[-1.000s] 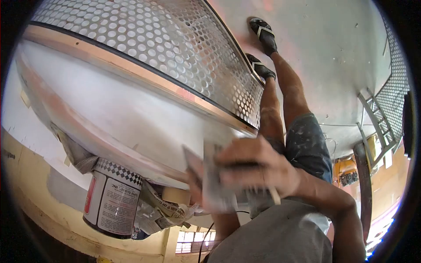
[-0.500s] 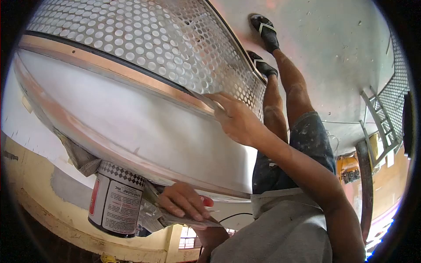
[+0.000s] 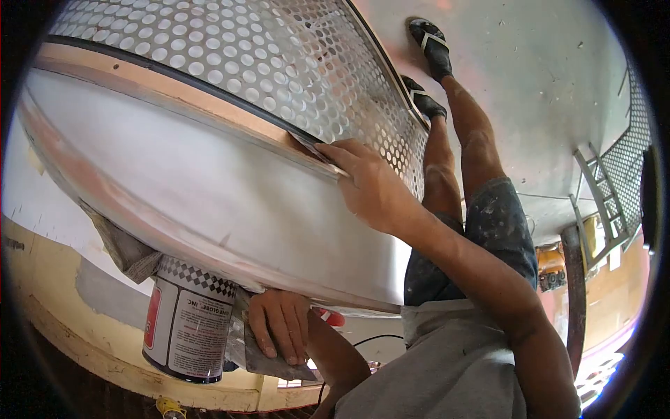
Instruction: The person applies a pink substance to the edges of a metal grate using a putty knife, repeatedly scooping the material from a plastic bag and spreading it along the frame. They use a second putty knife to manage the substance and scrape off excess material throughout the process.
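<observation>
My right hand [image 3: 377,185] pinches a thin, flat spreader [image 3: 307,148], its edge on the tan strip [image 3: 209,105] along the upper side of a smooth white panel [image 3: 209,181]. My left hand [image 3: 283,325] is closed over a thin grey plate [image 3: 262,356], fingers lying across its face. It is below the panel's lower edge. Just beside it is a small red object [image 3: 330,317], partly hidden. A metal can [image 3: 188,321] with a checkered band and a printed label stands near the left hand.
A grey cloth [image 3: 129,251] hangs by the can. Perforated metal sheet [image 3: 244,63] lies beyond the tan strip. My feet [image 3: 429,45] are on the grey floor [image 3: 530,91]. At the right are a metal frame [image 3: 600,202] and a yellow machine [image 3: 551,269].
The spreader has tilted and shifted slightly left along the tan strip. My left hand has turned, with fingers now pointing down over the plate, and the plate has swung with it.
</observation>
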Demonstrator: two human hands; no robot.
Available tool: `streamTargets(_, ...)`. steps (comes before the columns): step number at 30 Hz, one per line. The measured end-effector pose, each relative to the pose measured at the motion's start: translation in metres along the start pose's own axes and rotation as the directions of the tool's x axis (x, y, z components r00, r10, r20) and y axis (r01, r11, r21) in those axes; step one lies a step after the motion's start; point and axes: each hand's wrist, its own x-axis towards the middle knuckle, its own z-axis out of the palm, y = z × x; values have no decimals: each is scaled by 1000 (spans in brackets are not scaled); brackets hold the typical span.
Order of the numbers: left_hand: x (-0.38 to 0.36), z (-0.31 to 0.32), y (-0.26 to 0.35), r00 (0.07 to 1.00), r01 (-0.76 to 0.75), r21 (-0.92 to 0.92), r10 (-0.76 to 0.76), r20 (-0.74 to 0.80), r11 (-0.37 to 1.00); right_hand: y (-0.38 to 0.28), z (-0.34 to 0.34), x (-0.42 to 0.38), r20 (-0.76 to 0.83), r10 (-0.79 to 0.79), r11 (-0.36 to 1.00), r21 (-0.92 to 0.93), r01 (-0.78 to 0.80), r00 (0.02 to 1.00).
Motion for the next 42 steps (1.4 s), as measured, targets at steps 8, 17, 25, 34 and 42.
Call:
streamTargets(8,-4,-5,4,999,-39,-32,39,-11,999,-25,-1,-16,102,-39,987,-150,54,994)
streamTargets(17,-1,-4,2,997,-68,-19,67,-36,998,-17,-19,-24,81,106,994,28,-109,991)
streamTargets(25,-1,-1,3,997,-60,-15,59,-54,998,-27,-10,-8,38,58,998,-32,-57,998)
streamTargets(34,1,-4,4,998,-49,-19,49,-35,999,-29,23,-18,13,-24,952,-305,27,1000)
streamTargets(42,2,-3,12,997,65,-30,-66,-37,997,-35,1,-39,191,-76,993,-72,92,979)
